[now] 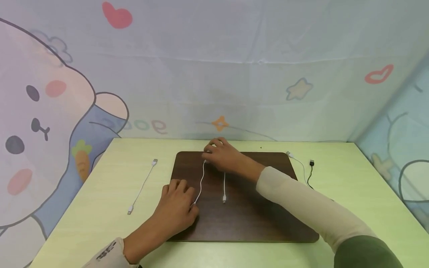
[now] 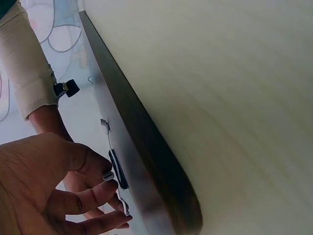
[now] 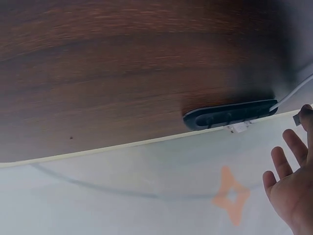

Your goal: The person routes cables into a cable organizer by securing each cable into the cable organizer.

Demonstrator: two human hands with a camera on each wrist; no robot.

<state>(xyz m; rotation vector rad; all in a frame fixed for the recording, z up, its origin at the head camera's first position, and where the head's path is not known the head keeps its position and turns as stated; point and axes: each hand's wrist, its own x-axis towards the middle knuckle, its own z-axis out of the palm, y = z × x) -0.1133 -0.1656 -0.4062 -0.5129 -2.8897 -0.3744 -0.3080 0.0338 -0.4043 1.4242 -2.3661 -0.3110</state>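
Observation:
My left hand (image 1: 177, 204) is over the near left part of a dark brown board (image 1: 254, 223). It pinches the small plug (image 2: 108, 176) of a white USB cable (image 1: 201, 182) between thumb and finger. At the board's far edge, my right hand (image 1: 222, 154) pinches the metal plug (image 3: 297, 119) at the other end. The cable hangs slightly curved between both hands. A slim black oblong block (image 3: 230, 115) with slots lies by the board's far edge, hidden under the right hand in the head view. A second white cable (image 1: 224, 186) points from there towards me.
Left of the board lies another white USB cable (image 1: 142, 186) on the pale yellow table (image 1: 97, 193). To the right are a white cable (image 1: 303, 167) and a black one (image 1: 311, 163), partly behind my right sleeve. A printed cloth (image 1: 187, 74) hangs behind the table.

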